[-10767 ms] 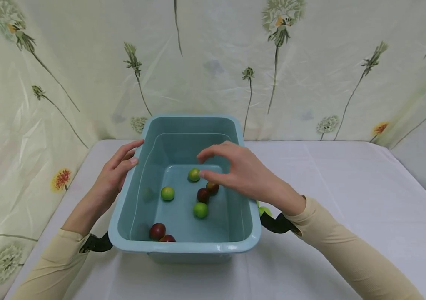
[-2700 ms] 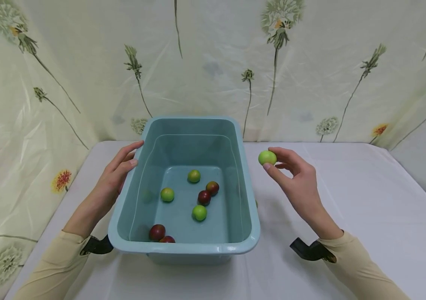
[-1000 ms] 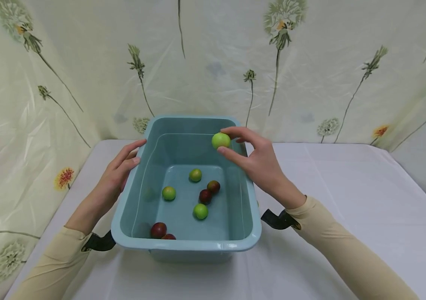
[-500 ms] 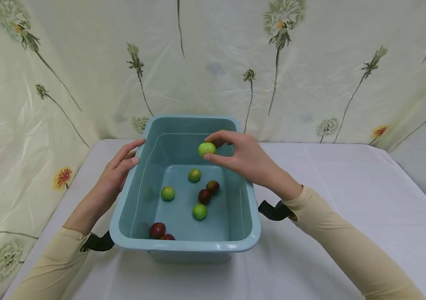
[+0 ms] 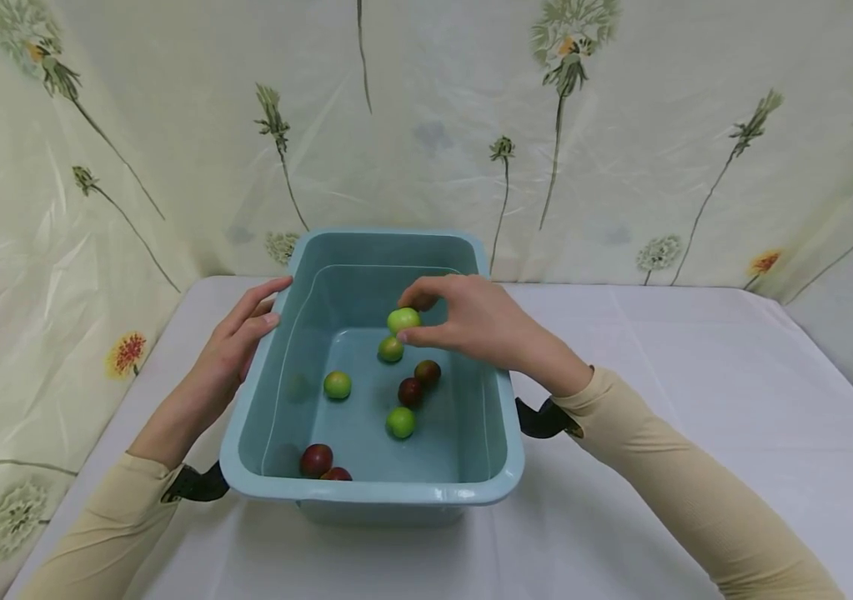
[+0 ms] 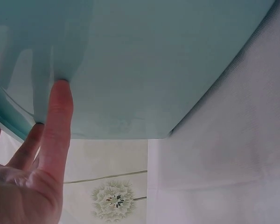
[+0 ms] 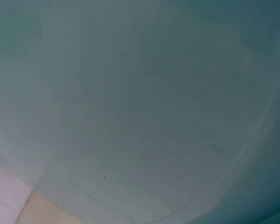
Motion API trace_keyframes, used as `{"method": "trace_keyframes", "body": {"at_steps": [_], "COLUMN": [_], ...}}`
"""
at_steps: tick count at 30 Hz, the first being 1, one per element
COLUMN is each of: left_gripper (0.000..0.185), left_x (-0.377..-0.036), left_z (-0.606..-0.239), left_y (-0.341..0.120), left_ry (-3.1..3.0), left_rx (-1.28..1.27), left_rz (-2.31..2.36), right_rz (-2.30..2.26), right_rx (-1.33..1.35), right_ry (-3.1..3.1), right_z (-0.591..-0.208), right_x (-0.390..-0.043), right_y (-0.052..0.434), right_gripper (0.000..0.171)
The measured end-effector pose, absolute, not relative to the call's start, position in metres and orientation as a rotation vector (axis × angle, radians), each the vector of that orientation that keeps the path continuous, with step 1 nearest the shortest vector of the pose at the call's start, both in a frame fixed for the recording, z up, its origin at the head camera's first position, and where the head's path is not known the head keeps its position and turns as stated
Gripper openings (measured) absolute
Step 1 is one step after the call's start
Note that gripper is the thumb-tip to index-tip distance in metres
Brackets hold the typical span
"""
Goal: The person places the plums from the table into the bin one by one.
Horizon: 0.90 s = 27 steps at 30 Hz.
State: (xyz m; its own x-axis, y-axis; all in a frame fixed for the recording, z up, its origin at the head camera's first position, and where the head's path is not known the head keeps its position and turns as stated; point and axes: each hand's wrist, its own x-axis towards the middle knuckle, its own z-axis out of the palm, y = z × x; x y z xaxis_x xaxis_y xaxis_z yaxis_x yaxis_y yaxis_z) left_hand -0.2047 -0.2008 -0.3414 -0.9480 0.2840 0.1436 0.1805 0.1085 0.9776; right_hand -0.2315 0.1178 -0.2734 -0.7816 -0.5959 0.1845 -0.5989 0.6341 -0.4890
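Observation:
My right hand (image 5: pixel 471 321) is inside the light blue plastic basin (image 5: pixel 504 417), pinching a small round green fruit (image 5: pixel 402 319) between thumb and fingertips. That fruit is just above another green one (image 5: pixel 390 350) on the basin floor; whether they touch I cannot tell. Straight fingers of my left hand (image 5: pixel 227 337) rest against the basin's left side by the rim. In the left wrist view, a finger (image 6: pixel 60 112) presses the outer basin wall (image 6: pixel 130 70). The right wrist view is filled mostly by basin wall (image 7: pixel 140 112), and my right hand is hidden there.
More green fruits (image 5: pixel 337 385) and dark red, plum-like fruits (image 5: pixel 410 392) lie scattered over the basin floor. A pair of red ones (image 5: pixel 317 460) sits at the near wall. The basin stands on a white-covered table (image 5: pixel 659 375), before a dandelion-print curtain (image 5: pixel 411 167).
My right hand has carried the green fruit from right of the basin over its rim, then left and down toward the floor. My left hand has stayed at the basin's left side.

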Motion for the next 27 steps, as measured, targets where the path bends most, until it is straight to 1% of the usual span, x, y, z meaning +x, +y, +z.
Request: {"method": "trace_keyframes", "body": {"at_steps": [13, 21, 27], "left_gripper": [0.048, 0.048, 0.048], "left_x": [-0.2044, -0.2045, -0.2041], "left_z": [-0.3428, -0.3437, -0.3437], "left_y": [-0.1996, -0.1985, -0.1984], "left_ry": [2.28, 2.285, 2.284], "left_rx": [0.477, 0.478, 0.479], "left_rz": [1.991, 1.996, 1.997], "right_rz": [0.755, 0.792, 0.851], "right_rx": [0.991, 0.985, 0.965], "right_ry": [-2.869, -2.859, -2.839], "right_z": [-0.2747, -0.2777, -0.2774], "right_x": [-0.2293, -0.2289, -0.2269], "right_y": [0.1168, 0.119, 0.12], "right_gripper": [0.033, 0.035, 0.034]}}
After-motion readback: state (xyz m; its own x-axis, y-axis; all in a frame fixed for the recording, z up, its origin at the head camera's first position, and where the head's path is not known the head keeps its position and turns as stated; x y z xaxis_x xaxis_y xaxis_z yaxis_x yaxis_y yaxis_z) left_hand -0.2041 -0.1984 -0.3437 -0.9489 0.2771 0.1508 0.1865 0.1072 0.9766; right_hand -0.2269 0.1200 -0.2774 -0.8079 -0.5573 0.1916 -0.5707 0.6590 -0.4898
